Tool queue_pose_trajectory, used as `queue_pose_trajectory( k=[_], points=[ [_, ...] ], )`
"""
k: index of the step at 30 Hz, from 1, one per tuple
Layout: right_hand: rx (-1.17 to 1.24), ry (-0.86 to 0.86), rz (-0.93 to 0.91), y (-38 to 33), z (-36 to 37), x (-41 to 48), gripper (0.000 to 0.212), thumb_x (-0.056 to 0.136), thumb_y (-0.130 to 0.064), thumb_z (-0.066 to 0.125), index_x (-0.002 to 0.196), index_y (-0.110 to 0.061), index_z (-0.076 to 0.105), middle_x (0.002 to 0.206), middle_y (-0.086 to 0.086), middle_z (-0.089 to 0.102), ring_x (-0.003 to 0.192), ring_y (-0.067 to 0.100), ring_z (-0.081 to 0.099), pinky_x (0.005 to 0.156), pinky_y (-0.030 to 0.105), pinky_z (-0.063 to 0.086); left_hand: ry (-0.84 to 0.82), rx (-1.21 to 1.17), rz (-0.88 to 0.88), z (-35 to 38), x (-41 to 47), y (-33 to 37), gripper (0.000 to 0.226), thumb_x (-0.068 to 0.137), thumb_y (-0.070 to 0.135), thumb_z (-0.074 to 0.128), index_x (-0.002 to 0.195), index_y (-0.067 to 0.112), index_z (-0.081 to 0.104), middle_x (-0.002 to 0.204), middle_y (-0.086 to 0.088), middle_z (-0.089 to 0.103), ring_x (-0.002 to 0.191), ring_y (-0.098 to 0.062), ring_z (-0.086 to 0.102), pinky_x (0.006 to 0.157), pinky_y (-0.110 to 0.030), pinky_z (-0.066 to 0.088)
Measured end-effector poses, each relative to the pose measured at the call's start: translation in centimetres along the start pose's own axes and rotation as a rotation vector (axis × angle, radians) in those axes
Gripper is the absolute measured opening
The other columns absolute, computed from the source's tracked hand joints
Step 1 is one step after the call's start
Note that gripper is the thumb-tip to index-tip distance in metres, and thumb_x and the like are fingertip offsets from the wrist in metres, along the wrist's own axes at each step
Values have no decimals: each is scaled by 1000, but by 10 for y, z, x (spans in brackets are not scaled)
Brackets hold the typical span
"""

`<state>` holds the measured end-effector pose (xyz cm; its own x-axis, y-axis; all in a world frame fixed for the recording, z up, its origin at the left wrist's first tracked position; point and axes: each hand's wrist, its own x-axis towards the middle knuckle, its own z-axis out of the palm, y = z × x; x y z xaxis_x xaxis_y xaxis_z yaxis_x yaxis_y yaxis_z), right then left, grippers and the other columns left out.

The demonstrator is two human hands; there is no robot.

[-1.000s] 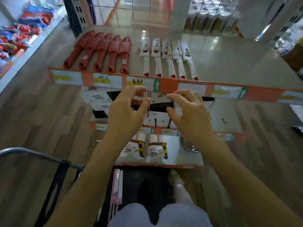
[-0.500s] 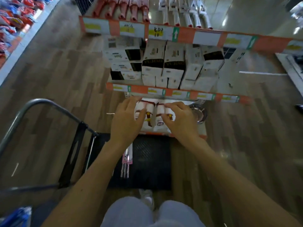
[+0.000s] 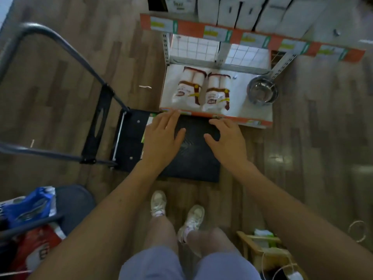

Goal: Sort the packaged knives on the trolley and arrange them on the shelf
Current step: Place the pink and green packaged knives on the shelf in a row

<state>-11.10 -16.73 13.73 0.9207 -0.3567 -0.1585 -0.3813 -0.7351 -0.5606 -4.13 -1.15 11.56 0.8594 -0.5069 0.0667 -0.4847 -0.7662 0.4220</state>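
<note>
Packaged knives [image 3: 149, 121] on trolley [image 3: 193, 158], mostly beneath spread left grip [image 3: 161, 138].

Dim indoor light — a glare patch on the floor [image 3: 279, 157], soft blur, edges bowed

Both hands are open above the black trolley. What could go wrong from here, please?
1. The left hand covers nearly all of the packaging on the trolley, so a grab made by feel may slip.
2. The right hand and the left lie near the bottom shelf edge; lifting could bump knuckles.
3. The shoes stand just behind the trolley; if it rolls, toes may be hit.
</note>
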Motion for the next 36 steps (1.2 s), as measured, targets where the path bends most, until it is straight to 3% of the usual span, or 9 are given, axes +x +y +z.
queue_pose_trajectory(
  k=[4, 12, 15, 18, 23, 27, 32, 34, 36],
  points=[
    [-9, -51, 48, 15, 55, -9, 41, 92, -28, 53, 131, -17, 48, 134, 2, 49, 122, 21, 42, 93, 27, 38, -86, 71, 2, 42, -28, -39, 51, 89, 34, 48, 131, 7, 48, 133, -13, 53, 121, -31, 50, 93, -43, 45],
    [11, -69, 85, 69, 244, 9, 42, 91, -25, 54, 132, -16, 48, 133, 3, 50, 122, 20, 43, 94, 28, 39, -62, 138, 33, 187, -59, -148, 46, 88, 32, 48, 127, 7, 52, 128, -10, 58, 116, -28, 56, 85, -37, 50],
    [10, -41, 96, 103, 320, 23, 41, 90, -26, 55, 130, -17, 49, 130, 1, 52, 119, 17, 45, 88, 23, 37, -119, 142, 9, 264, -67, -197, 50, 90, 31, 52, 134, 9, 44, 138, -10, 49, 125, -29, 47, 92, -42, 46],
    [25, -40, 159, 144, 389, 45, 40, 91, -28, 53, 129, -17, 50, 130, 0, 52, 120, 18, 43, 87, 25, 38, -157, 188, -44, 339, -65, -246, 58, 92, 43, 34, 140, 12, 35, 145, -8, 41, 130, -30, 40, 102, -42, 37],
    [16, -27, 183, 194, 478, 83, 40, 92, -31, 51, 129, -17, 50, 130, 2, 52, 119, 21, 44, 87, 30, 40, -186, 200, -105, 428, -61, -300, 59, 92, 42, 43, 143, 14, 29, 147, -6, 37, 127, -33, 38, 93, -45, 41],
    [29, -23, 222, 212, 527, 103, 36, 91, -37, 51, 120, -15, 56, 122, 3, 55, 112, 20, 46, 82, 29, 39, -182, 199, -167, 472, -60, -321, 58, 92, 45, 34, 141, 14, 32, 145, -12, 38, 124, -35, 41, 87, -47, 43],
    [20, 50, 182, 213, 552, 113, 37, 88, -43, 53, 112, -15, 59, 113, 2, 56, 108, 18, 45, 77, 25, 38, -36, 140, -168, 487, -61, -326, 51, 85, 40, 40, 124, 9, 53, 118, -17, 61, 97, -37, 58, 67, -41, 49],
    [33, 63, 183, 210, 555, 116, 41, 87, -46, 53, 112, -15, 59, 112, 2, 57, 106, 18, 48, 79, 29, 44, -2, 122, -156, 488, -61, -327, 49, 84, 37, 42, 122, 8, 54, 114, -17, 62, 92, -37, 58, 65, -40, 49],
    [42, 49, 185, 205, 556, 119, 43, 84, -48, 56, 112, -15, 60, 109, 2, 57, 104, 19, 51, 80, 32, 47, -18, 81, -172, 484, -58, -325, 47, 87, 32, 44, 127, 8, 50, 118, -17, 58, 98, -36, 53, 74, -40, 48]
  ],
)
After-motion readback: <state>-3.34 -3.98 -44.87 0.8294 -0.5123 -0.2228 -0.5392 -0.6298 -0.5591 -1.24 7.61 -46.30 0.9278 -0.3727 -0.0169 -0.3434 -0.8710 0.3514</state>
